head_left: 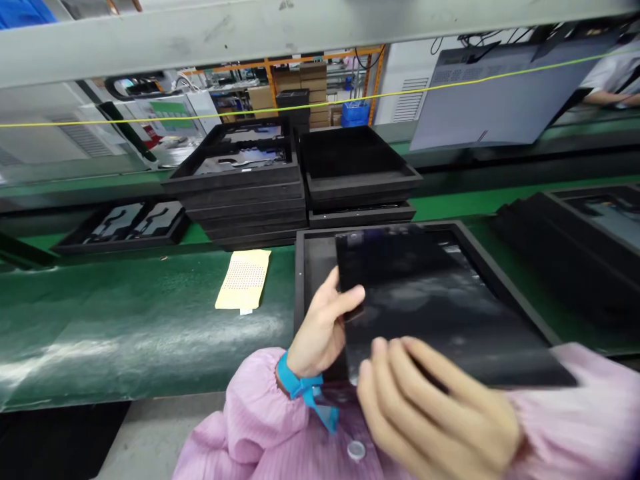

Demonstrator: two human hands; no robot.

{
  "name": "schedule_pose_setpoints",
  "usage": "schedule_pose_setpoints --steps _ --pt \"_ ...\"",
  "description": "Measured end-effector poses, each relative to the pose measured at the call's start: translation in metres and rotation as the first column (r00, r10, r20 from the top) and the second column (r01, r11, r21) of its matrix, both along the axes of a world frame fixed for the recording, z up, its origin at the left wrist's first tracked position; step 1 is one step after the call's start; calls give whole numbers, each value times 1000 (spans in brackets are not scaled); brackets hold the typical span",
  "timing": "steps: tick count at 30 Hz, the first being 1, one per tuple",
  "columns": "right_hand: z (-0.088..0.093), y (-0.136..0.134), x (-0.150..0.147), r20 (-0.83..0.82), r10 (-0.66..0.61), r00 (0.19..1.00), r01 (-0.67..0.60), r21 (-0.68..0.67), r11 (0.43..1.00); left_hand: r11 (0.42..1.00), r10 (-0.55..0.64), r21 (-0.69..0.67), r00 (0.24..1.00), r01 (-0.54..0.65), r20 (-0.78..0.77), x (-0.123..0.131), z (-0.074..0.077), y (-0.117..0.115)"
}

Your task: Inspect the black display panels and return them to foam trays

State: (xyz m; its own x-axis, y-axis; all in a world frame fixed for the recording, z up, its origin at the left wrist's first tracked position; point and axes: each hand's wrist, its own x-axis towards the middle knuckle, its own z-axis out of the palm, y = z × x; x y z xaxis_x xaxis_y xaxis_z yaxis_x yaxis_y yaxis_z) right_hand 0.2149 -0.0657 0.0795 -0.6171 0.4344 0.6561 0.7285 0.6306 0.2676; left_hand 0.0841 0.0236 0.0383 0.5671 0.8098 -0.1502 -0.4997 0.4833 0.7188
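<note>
Head view shows me a dark panel (425, 300) over the black tray (300, 280), seemingly longest crosswise, extending rightward from the left hand (323, 330) clamped on its left edge, the right hand (425, 407) at the near-left corner, grip unclear.

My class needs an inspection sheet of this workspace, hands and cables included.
Surface: green bench top, glossy.
Job's things: dark panel, held above a black tray.
Clutter: yellow printed sheet left of the tray; stacked trays beyond.
Hands: left hand grips the panel's left edge; right hand at its near edge, blurred.
Cables: black cables at upper right; yellow cord strung across.
Surroundings: cardboard boxes in the background; a co-worker's arm, far right.
</note>
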Motion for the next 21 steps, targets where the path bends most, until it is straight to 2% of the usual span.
schedule_pose_setpoints --steps 2,4,5,6,7,9,11,15,16,18,20,21 --pt "-19 1 -3 -38 -22 999 23 23 999 992 95 85 994 -90 -52 -10 -10 5" --pt "-23 22 19 -213 -225 951 203 -117 972 983 111 152 992 -102 -54 -22 -20 8" --pt "-22 39 35 -281 -385 879 333 -217 918 978 111 181 992 -100 -52 -28 -24 8" --pt "-19 56 51 -360 -541 760 433 -340 835 974 109 205 993 -96 -50 -32 -26 7" --pt "-17 74 66 -384 -591 709 451 -396 799 970 104 227 993 -90 -50 -36 -27 5" --pt "-15 104 85 -394 -632 668 425 -495 758 960 96 268 994 -79 -52 -40 -26 1" --pt "-17 121 88 -398 -639 659 422 -508 751 953 91 295 994 -71 -56 -40 -23 -3" --pt "-25 125 70 -446 -686 575 581 -368 726 954 66 298 996 -47 -55 -39 -16 -7" --pt "-26 123 65 -469 -664 583 592 -315 742 956 48 291 998 -31 -50 -40 -14 -7" --pt "-27 117 60 -531 -544 649 512 -224 829 961 23 275 999 -11 -41 -41 -10 -6" --pt "-26 106 60 -609 -370 702 282 -240 929 967 28 253 999 -18 -39 -42 -6 -5" --pt "-25 100 62 -661 -301 688 139 -287 948 971 32 238 999 -22 -39 -43 -4 -5"
